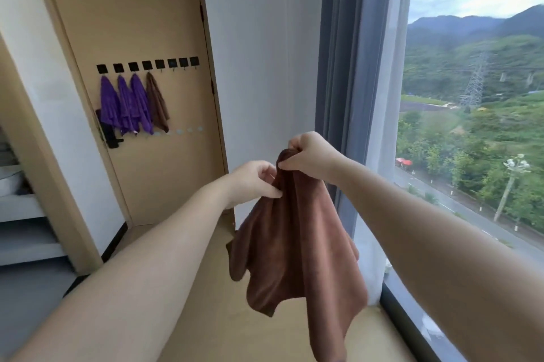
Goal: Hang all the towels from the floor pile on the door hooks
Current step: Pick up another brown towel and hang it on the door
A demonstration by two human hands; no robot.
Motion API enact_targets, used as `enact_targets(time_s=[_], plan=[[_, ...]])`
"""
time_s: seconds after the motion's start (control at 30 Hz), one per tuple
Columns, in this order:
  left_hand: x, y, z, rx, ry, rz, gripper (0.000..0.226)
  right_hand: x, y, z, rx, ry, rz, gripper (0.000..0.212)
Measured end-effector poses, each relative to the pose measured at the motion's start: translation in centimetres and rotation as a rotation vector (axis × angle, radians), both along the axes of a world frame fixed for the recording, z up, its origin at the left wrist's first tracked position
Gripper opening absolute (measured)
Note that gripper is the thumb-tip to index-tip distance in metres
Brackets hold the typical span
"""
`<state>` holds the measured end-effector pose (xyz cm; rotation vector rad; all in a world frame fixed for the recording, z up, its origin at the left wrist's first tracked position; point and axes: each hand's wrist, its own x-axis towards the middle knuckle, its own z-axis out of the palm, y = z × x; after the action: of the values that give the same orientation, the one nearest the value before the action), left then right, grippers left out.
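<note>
Right hand (pixel 312 155) clenches the brown towel (pixel 294 244) at its bunched top; left hand (pixel 253 182) pinches just below; best keep a fold above the grip for hooking.

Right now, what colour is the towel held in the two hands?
The towel is plain reddish brown, with no pattern; the head view shows it best.

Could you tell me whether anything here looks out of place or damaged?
Nothing stands out. Three purple towels and a hung brown towel sit in order on the door hooks; the left hand and right hand grip a second brown towel, which looks intact.
</note>
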<state>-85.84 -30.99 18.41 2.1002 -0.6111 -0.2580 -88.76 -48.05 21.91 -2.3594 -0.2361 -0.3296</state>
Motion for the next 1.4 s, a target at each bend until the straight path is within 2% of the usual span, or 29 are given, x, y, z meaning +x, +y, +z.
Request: enact_targets(time_s=[0.17,0.27,0.4,0.53,0.67,0.8,0.87,0.97,1.13,1.3,1.4], plan=[[1.1,0.8,-0.8,-0.242,0.002,0.075,0.007,0.8,1.5,-0.2,-0.046,0.008,0.023,0.031],[2.2,2.1,-0.8,-0.368,-0.094,0.239,0.012,1.0,1.3,-0.9,-0.200,0.102,0.050,0.020],[3.7,4.1,-0.2,-0.322,-0.286,0.366,0.020,1.6,1.2,-2.9,-0.424,0.286,0.027,0.026],[4.7,6.7,0.8,-0.141,-0.460,0.485,0.016,2.7,1.8,-3.8,-0.457,0.373,0.003,0.030],[5.4,9.3,1.3,-0.215,-0.325,0.526,0.016,4.2,4.4,-2.9,-0.420,0.361,0.066,0.024],[6.3,12.6,2.3,-0.336,-0.179,0.612,0.018,6.6,8.1,-2.2,-0.335,0.349,0.154,0.030],[7.1,15.0,3.0,-0.238,-0.225,0.643,0.025,7.8,9.6,-2.0,-0.337,0.339,0.179,0.023],[7.9,18.5,3.4,-0.043,-0.287,0.646,0.028,9.8,11.9,-2.0,-0.424,0.303,0.160,0.023],[9.1,22.8,3.6,0.043,-0.308,0.687,0.026,12.8,16.2,-2.6,-0.435,0.238,0.107,0.028],[11.9,26.7,3.3,0.125,-0.176,0.673,0.017,15.7,19.6,-2.9,-0.343,0.217,0.094,0.038],[13.3,28.5,3.3,0.242,-0.225,0.744,0.031,17.5,21.6,-2.5,-0.296,0.164,0.103,0.050]])
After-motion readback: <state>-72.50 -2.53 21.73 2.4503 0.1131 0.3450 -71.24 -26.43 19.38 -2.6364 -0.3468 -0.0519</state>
